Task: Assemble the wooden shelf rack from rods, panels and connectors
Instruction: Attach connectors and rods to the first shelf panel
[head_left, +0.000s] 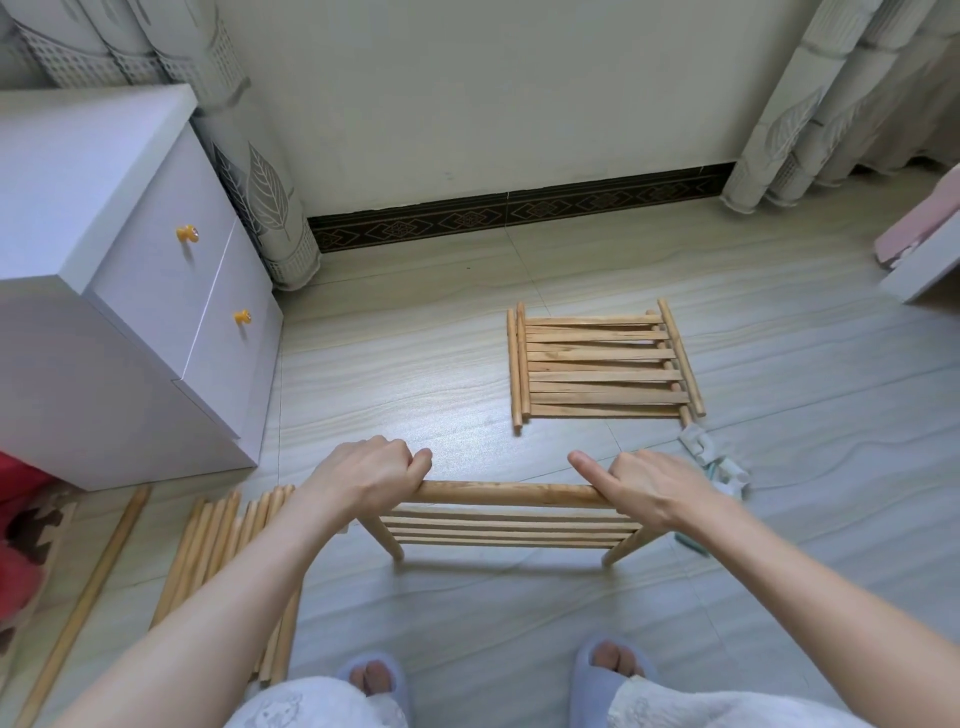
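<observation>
A slatted wooden panel stands on edge on the floor in front of me, its top rod running left to right. My left hand grips the rod's left end. My right hand grips the right end, its index finger pointing left above the rod. Two rod ends of the panel touch the floor like legs. Farther away a stack of slatted panels lies flat. A bundle of loose rods lies at my left, and one long rod beside it.
A white drawer cabinet stands at left. White plastic connectors lie on the floor at right of the held panel. Curtains hang at both sides of the wall. My slippered feet are at the bottom edge. A red object is at far left.
</observation>
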